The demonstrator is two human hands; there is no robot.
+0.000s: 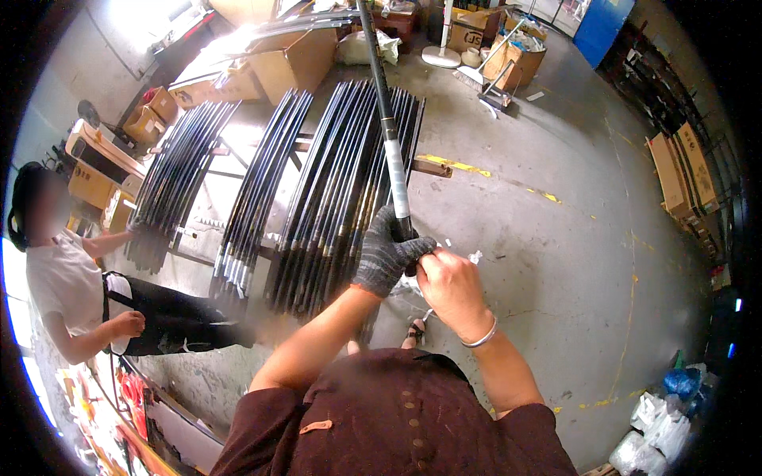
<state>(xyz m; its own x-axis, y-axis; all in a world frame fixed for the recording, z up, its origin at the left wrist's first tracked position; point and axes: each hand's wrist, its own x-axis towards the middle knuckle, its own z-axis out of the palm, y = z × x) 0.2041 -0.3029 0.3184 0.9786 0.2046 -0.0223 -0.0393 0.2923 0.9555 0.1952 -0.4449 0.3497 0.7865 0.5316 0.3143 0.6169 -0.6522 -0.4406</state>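
A long black rod (384, 103) with a pale silver-white band (396, 174) rises from my hands and leans slightly to the left. Near its lower end, my left hand (387, 255), in a dark grey striped knit glove, is closed around it. My bare right hand (454, 284), with a silver bracelet at the wrist, presses close against the gloved thumb, its fingers closed. What those fingers pinch is hidden. Just beyond my left hand, many similar dark rods (329, 190) lie side by side on a low rack.
At the left stands a co-worker (75, 293), one gloved hand at another row of rods (186, 166). Cardboard boxes (290, 63) stand at the back, with a broom (470, 77) beside more boxes. Flat cartons (683, 170) lean at the right. Plastic-wrapped bundles (663, 420) lie low right.
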